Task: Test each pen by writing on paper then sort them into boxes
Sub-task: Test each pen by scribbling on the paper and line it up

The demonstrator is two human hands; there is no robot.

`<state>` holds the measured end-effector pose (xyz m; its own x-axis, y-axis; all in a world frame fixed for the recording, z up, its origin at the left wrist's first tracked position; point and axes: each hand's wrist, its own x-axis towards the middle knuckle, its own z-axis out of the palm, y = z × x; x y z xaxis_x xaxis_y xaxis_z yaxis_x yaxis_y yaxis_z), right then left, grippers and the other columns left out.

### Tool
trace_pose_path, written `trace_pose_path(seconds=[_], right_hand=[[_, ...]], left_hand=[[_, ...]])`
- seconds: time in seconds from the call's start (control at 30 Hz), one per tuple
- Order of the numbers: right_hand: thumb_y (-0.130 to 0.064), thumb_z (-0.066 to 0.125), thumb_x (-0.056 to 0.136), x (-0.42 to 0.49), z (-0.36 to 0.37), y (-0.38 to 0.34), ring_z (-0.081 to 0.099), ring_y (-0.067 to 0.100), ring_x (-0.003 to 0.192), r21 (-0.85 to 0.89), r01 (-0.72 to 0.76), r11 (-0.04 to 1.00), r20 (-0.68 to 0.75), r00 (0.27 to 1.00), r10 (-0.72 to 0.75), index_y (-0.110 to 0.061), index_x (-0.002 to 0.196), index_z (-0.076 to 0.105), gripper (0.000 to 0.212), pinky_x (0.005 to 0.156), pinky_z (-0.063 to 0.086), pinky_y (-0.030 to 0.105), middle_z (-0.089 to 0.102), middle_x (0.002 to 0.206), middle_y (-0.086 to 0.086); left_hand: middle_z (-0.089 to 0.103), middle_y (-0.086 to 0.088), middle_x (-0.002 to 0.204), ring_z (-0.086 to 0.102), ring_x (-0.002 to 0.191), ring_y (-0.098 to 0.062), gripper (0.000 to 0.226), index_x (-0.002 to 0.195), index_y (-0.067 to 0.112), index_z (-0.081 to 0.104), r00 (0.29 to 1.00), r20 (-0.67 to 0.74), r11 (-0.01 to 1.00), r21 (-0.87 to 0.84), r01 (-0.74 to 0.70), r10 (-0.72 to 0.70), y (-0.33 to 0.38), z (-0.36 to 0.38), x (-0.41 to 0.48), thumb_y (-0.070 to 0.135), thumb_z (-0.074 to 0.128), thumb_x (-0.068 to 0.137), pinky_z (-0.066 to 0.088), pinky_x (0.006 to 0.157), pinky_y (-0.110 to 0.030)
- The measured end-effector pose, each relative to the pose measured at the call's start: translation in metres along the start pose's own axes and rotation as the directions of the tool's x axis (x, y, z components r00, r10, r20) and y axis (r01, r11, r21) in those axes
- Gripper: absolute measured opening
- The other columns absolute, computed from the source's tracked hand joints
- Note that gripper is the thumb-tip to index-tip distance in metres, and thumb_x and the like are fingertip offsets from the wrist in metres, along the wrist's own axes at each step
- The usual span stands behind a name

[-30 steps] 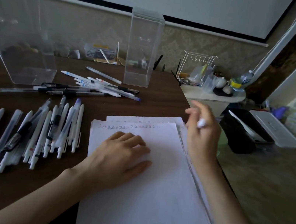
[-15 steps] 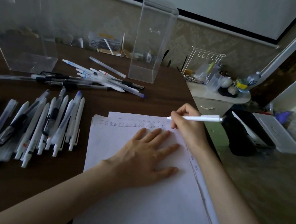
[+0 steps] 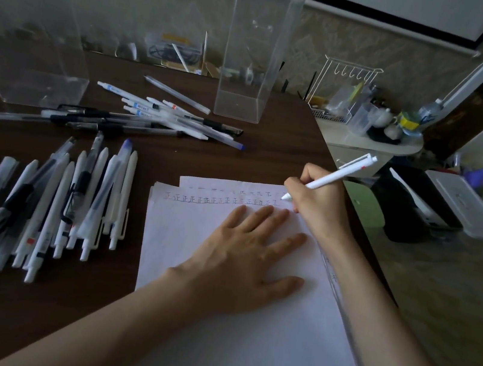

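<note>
While the left hand [image 3: 248, 253] lies flat and open on the paper [image 3: 209, 336], the right hand [image 3: 317, 203] grips the white pen [image 3: 334, 178], its long axis slanting from far right down to a tip at the right end of the written row [image 3: 221, 202].

The right grip [image 3: 320, 203] pinches a white pen [image 3: 334, 177], tip down at the paper [image 3: 240, 341] by the right end of the written characters, clicker end tilted up to the right. The left grip [image 3: 247, 256] lies flat on the paper, fingers spread. On the dark worktop [image 3: 276, 156] to the left lie a row of pens [image 3: 72, 203] and, farther back, a loose pile of pens [image 3: 168, 117], with a tall clear box [image 3: 253, 58] and a larger clear box [image 3: 27, 47] behind.
</note>
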<state>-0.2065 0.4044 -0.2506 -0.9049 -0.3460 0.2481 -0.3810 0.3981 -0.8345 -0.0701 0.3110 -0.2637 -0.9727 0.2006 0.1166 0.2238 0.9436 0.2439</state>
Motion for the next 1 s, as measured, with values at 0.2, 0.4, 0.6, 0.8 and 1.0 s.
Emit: trace_pose_path(seconds=[0.2, 0.4, 0.6, 0.8, 1.0], right_hand=[[0.001, 0.056, 0.077, -0.0013, -0.0007, 0.0000, 0.051, 0.003, 0.044, 0.006, -0.021, 1.000, 0.001, 1.000, 0.021, -0.009, 0.058, 0.033, 0.032, 0.045, 0.030, 0.022, 0.039, 0.034, -0.007], [0.001, 0.055, 0.077, -0.0022, -0.0002, -0.0017, 0.052, -0.003, 0.043, -0.002, -0.010, 1.000, -0.029, 1.000, 0.010, -0.006, 0.059, 0.034, 0.030, 0.042, 0.027, 0.019, 0.035, 0.043, 0.001], [0.003, 0.055, 0.077, -0.0023, -0.0007, -0.0021, 0.044, -0.001, 0.036, -0.001, 0.010, 1.000, -0.019, 1.000, -0.010, -0.013, 0.055, 0.027, 0.039, 0.040, 0.023, 0.016, 0.030, 0.033, -0.008], [0.002, 0.055, 0.077, -0.0021, -0.0005, -0.0014, 0.045, 0.000, 0.038, 0.007, 0.002, 1.000, -0.038, 0.999, -0.001, -0.010, 0.057, 0.029, 0.034, 0.041, 0.024, 0.018, 0.034, 0.045, 0.002], [0.001, 0.056, 0.076, -0.0024, -0.0013, 0.0008, 0.051, -0.002, 0.041, 0.015, -0.005, 1.000, 0.010, 1.000, 0.005, -0.008, 0.057, 0.033, 0.032, 0.043, 0.029, 0.021, 0.032, 0.033, -0.008]], left_hand=[[0.014, -0.006, 0.156, 0.007, 0.143, -0.023, 0.069, 0.147, 0.036, 0.021, 1.000, -0.001, 1.000, -0.004, 0.007, -0.007, -0.0008, 0.0017, 0.0001, 0.067, 0.013, 0.086, 0.003, 0.113, -0.041], [0.015, -0.006, 0.156, 0.008, 0.143, -0.023, 0.070, 0.147, 0.036, 0.021, 1.000, -0.011, 1.000, -0.021, 0.015, -0.015, 0.0006, 0.0007, -0.0003, 0.067, 0.013, 0.084, 0.002, 0.113, -0.040], [0.018, -0.006, 0.155, 0.010, 0.143, -0.024, 0.069, 0.146, 0.036, 0.024, 1.000, -0.021, 1.000, -0.017, 0.010, -0.010, -0.0003, 0.0015, 0.0000, 0.067, 0.015, 0.086, 0.005, 0.113, -0.042], [0.021, -0.007, 0.154, 0.014, 0.142, -0.025, 0.066, 0.145, 0.035, 0.026, 0.999, -0.035, 1.000, -0.010, 0.009, -0.010, -0.0009, 0.0037, 0.0006, 0.066, 0.018, 0.087, 0.007, 0.113, -0.042], [0.013, -0.004, 0.156, 0.006, 0.143, -0.022, 0.064, 0.147, 0.037, 0.018, 1.000, -0.027, 1.000, 0.003, 0.000, 0.000, -0.0016, 0.0029, 0.0004, 0.066, 0.020, 0.090, 0.002, 0.113, -0.040]])
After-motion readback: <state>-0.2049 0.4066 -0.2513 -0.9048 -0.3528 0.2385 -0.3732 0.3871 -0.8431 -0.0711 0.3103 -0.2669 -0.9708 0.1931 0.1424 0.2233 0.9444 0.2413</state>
